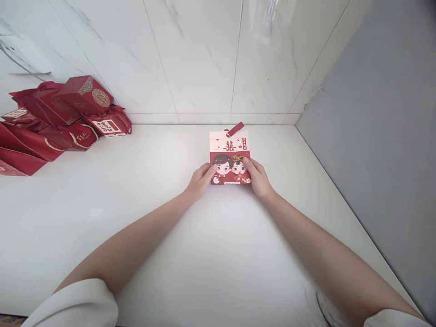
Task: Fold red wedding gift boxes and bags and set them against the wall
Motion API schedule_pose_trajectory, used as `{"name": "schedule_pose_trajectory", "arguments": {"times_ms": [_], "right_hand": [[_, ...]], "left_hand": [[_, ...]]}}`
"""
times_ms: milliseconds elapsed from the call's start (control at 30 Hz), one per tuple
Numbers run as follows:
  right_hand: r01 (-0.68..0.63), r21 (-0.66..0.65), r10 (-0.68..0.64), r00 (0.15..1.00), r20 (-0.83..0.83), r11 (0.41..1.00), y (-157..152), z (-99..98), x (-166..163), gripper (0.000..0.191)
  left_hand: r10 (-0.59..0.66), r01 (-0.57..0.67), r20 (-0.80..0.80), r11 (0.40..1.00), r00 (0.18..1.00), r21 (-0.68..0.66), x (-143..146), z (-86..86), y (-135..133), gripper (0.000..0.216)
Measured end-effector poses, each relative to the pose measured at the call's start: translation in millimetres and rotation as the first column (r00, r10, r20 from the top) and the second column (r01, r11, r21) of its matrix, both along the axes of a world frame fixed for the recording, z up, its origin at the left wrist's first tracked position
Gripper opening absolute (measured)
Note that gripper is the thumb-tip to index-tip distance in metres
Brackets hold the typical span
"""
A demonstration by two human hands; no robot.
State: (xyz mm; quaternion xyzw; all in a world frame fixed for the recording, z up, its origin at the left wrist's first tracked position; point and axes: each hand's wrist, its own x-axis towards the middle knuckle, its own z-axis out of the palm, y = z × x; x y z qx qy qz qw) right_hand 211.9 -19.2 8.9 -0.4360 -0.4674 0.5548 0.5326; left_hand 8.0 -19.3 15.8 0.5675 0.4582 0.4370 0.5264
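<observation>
Between my hands is a red and pink wedding gift box [227, 178], with a cartoon couple printed on its front and a dark red ribbon [236, 129] at its top. My left hand [200, 180] grips its left edge, thumb pressed on the front face. On the right edge my right hand [258, 178] holds it the same way, its thumb over the printed bride. The fingers behind the box are hidden. Whether its bottom touches the table, I cannot tell.
A white table [156, 259] spreads beneath my arms. At the far left stand several red gift boxes [85, 94] and bags [30, 150], piled against a marbled tile wall [197, 59]. A grey panel [384, 127] borders the table's right side.
</observation>
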Motion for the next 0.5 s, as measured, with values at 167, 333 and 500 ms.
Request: {"name": "schedule_pose_trajectory", "arguments": {"times_ms": [167, 333, 500], "right_hand": [[-0.002, 0.004, 0.002, 1.0, -0.007, 1.0, 0.1, -0.7, 0.4, 0.048], [-0.009, 0.011, 0.009, 1.0, -0.005, 1.0, 0.4, -0.9, 0.6, 0.049], [-0.002, 0.011, 0.002, 1.0, -0.006, 1.0, 0.0, -0.2, 0.1, 0.048]], "left_hand": [[-0.005, 0.006, 0.006, 1.0, 1.0, -0.006, 0.2, -0.5, 0.4, 0.056], [-0.008, 0.008, 0.033, 1.0, 0.999, -0.016, 0.5, -1.4, 0.8, 0.055], [-0.009, 0.009, 0.016, 1.0, 1.0, -0.009, 1.1, -0.7, 0.5, 0.056]]}}
